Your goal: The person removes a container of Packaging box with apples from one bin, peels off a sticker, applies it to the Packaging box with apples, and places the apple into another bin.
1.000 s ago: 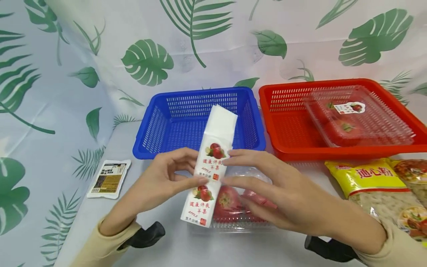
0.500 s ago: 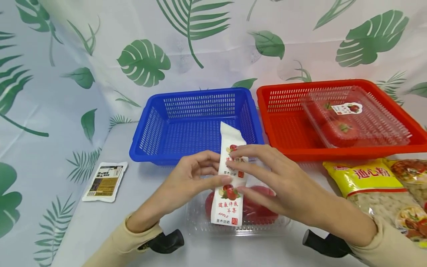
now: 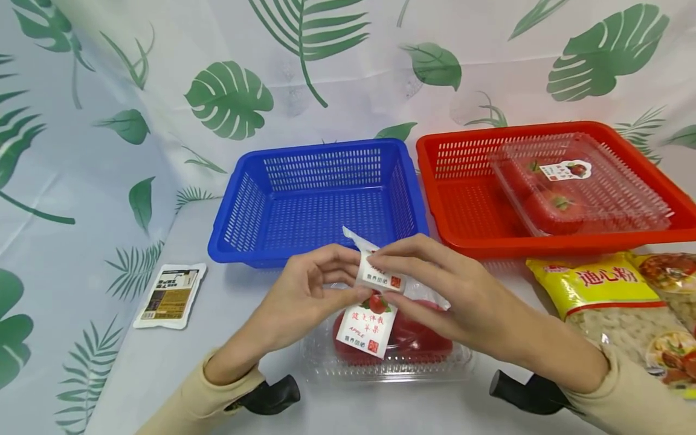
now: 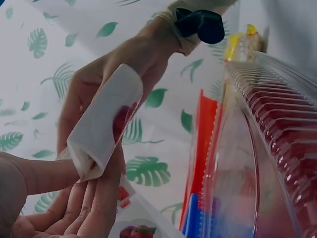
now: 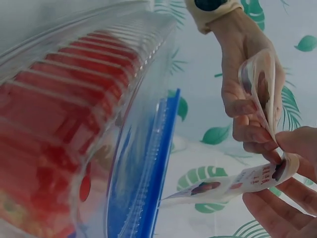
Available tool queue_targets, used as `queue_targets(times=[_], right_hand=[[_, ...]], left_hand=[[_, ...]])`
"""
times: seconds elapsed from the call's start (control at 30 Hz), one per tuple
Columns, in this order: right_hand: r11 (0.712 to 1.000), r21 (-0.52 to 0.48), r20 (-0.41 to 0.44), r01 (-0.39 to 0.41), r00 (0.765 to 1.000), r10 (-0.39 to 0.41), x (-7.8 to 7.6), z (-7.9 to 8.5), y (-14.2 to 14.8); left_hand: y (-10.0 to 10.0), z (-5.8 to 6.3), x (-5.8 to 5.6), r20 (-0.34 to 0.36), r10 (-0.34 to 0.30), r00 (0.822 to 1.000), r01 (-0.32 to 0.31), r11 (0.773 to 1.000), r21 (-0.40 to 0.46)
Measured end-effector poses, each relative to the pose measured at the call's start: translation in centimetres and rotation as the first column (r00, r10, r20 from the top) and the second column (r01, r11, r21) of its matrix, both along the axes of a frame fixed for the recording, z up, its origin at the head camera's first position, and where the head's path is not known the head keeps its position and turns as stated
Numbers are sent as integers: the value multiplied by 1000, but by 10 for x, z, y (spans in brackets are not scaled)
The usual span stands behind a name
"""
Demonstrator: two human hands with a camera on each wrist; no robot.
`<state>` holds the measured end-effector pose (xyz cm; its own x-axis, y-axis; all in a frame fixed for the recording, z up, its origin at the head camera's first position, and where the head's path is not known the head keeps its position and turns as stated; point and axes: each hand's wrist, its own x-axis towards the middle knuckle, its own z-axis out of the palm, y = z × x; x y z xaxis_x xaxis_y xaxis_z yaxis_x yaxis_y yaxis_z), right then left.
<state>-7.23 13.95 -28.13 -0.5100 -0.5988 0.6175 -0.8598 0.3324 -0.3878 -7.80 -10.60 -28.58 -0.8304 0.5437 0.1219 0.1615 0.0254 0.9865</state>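
Observation:
Both hands hold a strip of white apple stickers (image 3: 365, 332) printed with red fruit and red writing. My left hand (image 3: 310, 296) pinches its middle between thumb and fingers. My right hand (image 3: 457, 290) pinches it from the other side, at a fold. The upper part of the strip bends back, and the lower sticker hangs down, as the bent strip (image 5: 247, 181) in the right wrist view also shows. Below the hands sits a clear lidded plastic box (image 3: 391, 376) with red round fruit (image 3: 421, 335), partly hidden by hands and strip.
Behind the hands stands a blue basket (image 3: 321, 255). To its right, a red basket (image 3: 467, 211) holds a clear box of red fruit (image 3: 562, 208) bearing a sticker. Yellow pasta bags (image 3: 614, 290) lie at right, and a small flat packet (image 3: 170, 297) at left.
The sticker strip first moved right with the left hand, over the fruit box. Its upper part, straight before, is now folded back between the fingers. Boxes, baskets and packets stay put.

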Motion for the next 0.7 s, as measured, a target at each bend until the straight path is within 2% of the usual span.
queue_targets(times=[0.13,0.33,0.47,0.7], right_hand=[[1000,-21,22,-15,1000,15,1,0,-3],[999,-38,51,-13,999,15,0,-1,-4],[999,-42,69,9,998,-6,0,0,-3],[995,-97,21,-1,1000,3,-1,-2,-5]], left_hand=[[2,1,2,-30,56,998,-57,998,-6],[4,2,6,-17,102,995,-102,995,-14],[4,2,5,-9,105,994,-105,994,-40],[3,2,5,36,91,995,-87,992,-93]])
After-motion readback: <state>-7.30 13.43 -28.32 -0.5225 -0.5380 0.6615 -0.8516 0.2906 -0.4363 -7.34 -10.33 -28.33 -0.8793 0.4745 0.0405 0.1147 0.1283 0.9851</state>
